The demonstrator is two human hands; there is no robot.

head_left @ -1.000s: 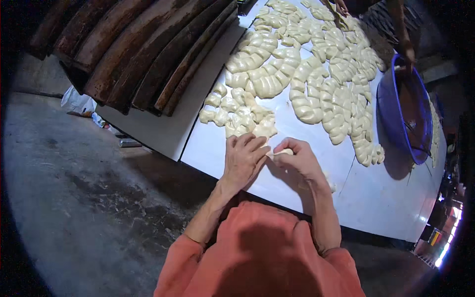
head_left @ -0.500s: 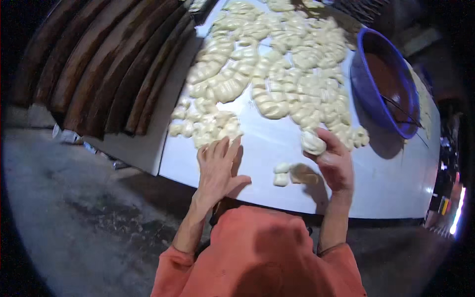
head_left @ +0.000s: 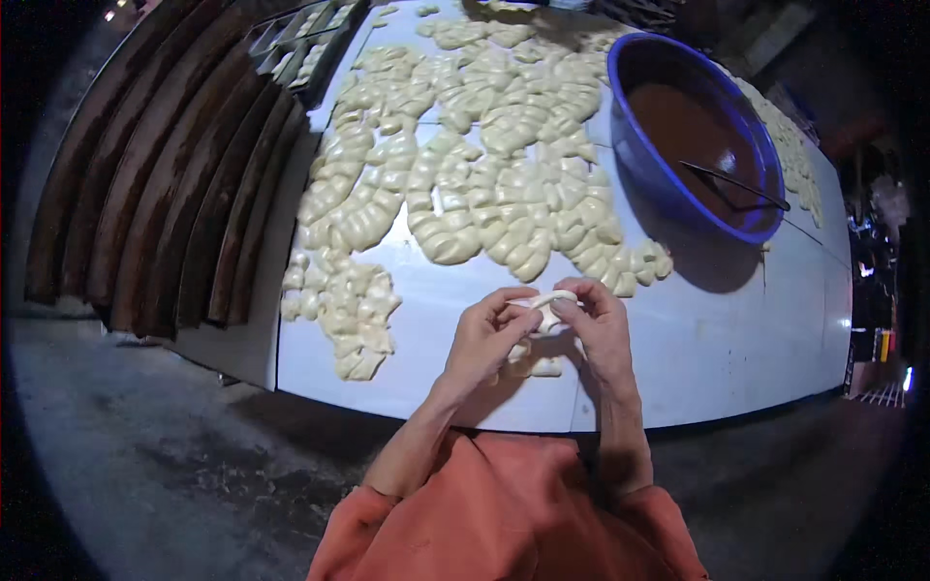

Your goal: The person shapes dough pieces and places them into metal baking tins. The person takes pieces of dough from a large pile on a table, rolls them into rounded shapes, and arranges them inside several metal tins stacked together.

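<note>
My left hand [head_left: 487, 339] and my right hand [head_left: 603, 334] meet over the near part of the white table [head_left: 712, 334]. Both are closed, pinching a small pale dough piece [head_left: 548, 302] between thumbs and fingers. A strip of it arches across the top, and my fingers hide part of the rest. Small pale pieces [head_left: 547, 367] lie on the table just beneath my hands, partly covered by them. Beyond spreads a broad bed of plump, glossy dough pieces [head_left: 513, 189] pressed side by side; a narrower patch [head_left: 354, 320] reaches toward me on the left.
A deep blue-purple basin [head_left: 654, 198] of brown liquid [head_left: 693, 121] stands at the right, with a thin dark stick [head_left: 731, 181] leaning inside. Long dark curved troughs or boards [head_left: 165, 174] line the left. Behind them is a divided tray [head_left: 310, 44] with pale pieces.
My left hand has left the dough bed's near edge and come right to meet my right hand. Both now grip the dough piece that my right hand held alone. The view has shifted.
</note>
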